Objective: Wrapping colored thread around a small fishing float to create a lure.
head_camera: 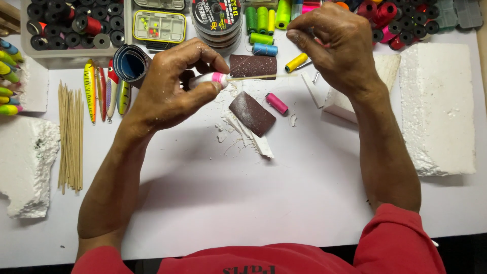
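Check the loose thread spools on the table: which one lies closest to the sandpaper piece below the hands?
The pink spool, lying alone just right of the lower sandpaper piece. The yellow spool, blue spool and green spool sit higher up.

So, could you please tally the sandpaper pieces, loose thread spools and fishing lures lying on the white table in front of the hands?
Sandpaper pieces: 2
Loose thread spools below the upright row: 4
Fishing lures laid side by side: 4
Total: 10
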